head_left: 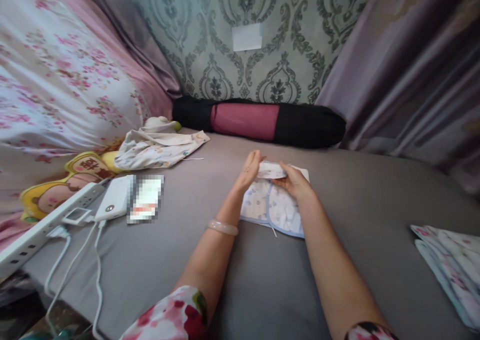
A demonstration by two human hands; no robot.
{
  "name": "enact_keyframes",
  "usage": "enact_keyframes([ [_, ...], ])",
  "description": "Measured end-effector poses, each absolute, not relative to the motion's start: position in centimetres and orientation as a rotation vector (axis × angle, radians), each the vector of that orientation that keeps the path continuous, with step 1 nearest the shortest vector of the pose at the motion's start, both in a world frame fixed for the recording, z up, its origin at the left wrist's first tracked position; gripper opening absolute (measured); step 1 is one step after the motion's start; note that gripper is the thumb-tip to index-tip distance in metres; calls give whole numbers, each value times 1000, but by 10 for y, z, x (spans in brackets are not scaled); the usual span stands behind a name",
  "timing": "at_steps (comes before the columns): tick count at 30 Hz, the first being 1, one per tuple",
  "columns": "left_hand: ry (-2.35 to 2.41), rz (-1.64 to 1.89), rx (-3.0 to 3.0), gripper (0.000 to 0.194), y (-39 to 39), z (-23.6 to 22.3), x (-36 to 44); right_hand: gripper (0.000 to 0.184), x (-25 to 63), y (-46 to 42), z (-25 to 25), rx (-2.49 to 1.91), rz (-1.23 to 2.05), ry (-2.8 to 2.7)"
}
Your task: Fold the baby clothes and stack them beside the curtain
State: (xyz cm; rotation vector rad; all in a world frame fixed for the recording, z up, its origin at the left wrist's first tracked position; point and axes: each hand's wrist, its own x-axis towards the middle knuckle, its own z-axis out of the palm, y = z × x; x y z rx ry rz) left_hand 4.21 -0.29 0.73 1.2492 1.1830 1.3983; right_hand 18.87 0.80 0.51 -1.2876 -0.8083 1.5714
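Observation:
A small white baby garment [287, 210] with a faint blue print and light-blue edging lies on the grey sheet before me. Its upper part is folded over into a raised flap. My left hand [252, 170] grips the left end of that flap, fingers upright against it. From the right, my right hand [294, 181] is closed on the other end, with fingers beneath and thumb on top. Part of the right side of the garment is hidden under my right hand and forearm. A thin white tie sticks out from the lower edge.
A black and maroon roll bag [245, 121] lies along the wall. At left are a crumpled printed cloth [157, 147], yellow cushion [48, 195], white power bank [115, 197], power strip [33, 230] and cables. Folded floral cloths [453, 265] lie at the right edge.

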Motion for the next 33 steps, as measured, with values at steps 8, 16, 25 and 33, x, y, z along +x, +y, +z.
enact_keyframes([
  [8, 1462, 1388, 1345, 36, 10, -14, 10, 20, 199, 17, -16, -1512, 1042, -1210],
  [16, 1647, 811, 2008, 51, 9, -46, 18, 26, 207, 13, -14, -1897, 583, -1596],
  [25, 1852, 443, 2112, 48, 3, -43, 13, 32, 202, -6, -4, -2131, 362, -1698],
  [33, 1798, 558, 2254, 47, 1, -24, 40, 36, 192, -10, -5, -1995, 60, -1890],
])
